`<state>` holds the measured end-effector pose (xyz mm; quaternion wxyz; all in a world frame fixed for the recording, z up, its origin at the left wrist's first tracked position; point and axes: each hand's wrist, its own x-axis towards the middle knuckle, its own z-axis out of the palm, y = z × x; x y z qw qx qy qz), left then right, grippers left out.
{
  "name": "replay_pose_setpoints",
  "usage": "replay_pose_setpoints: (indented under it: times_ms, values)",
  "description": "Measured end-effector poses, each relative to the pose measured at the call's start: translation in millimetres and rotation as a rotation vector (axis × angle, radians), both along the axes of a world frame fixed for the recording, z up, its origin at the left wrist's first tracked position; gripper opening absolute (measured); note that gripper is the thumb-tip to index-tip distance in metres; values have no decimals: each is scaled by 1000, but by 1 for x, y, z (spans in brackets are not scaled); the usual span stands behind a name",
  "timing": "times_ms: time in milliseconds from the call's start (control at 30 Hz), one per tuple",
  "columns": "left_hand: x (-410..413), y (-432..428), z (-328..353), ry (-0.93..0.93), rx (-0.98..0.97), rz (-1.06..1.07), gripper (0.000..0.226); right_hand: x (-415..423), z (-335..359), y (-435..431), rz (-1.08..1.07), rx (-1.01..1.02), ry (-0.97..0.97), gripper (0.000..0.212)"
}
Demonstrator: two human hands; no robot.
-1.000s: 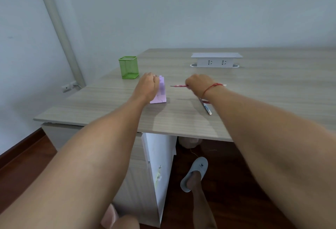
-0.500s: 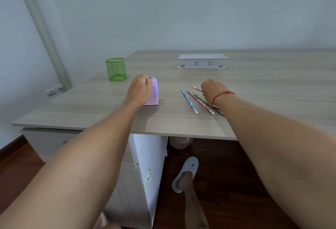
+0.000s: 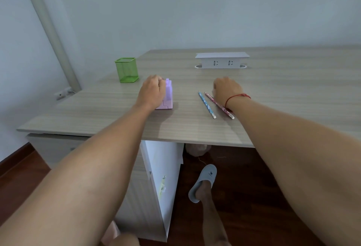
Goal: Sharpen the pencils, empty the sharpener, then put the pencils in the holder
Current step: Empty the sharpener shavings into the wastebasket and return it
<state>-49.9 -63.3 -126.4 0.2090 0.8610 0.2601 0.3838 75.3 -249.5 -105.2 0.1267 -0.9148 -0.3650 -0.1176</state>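
Two patterned wooden pencils, a blue pencil [image 3: 206, 105] and a red pencil [image 3: 218, 105], lie side by side on the pale wood-grain desk [image 3: 273, 97], just left of your right hand [image 3: 227, 90]. The red one passes under your wrist with the red string bracelet [image 3: 237, 97]. Your right hand rests knuckles up with fingers curled; whether it holds anything, you cannot tell. Your left hand [image 3: 152, 92] is closed around the lilac plastic block-shaped sharpener [image 3: 168, 97], which stands on the desk. Half a second ago a green pencil lay beside the red one; now it is not visible. The green mesh square pencil holder [image 3: 127, 69] stands behind your left hand, apart from it. The white socket box [image 3: 222, 61] sits farther back on the desk.
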Motion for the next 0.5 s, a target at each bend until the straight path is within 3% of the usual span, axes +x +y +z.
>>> replay_pose_setpoints:
  times_ms: [100,267,333,500]
  values:
    - [-1,-1,1,1,-14,-11,29,-14,4,26,205,104,211,33]
    - [-4,0,6,18,-30,-55,30,-44,5,51,324,32,518,85]
    - [-3,1,6,41,-31,-60,29,-50,0,59,325,33,541,79]
    - [-8,-5,7,22,14,-33,33,-59,-11,78,339,127,510,26]
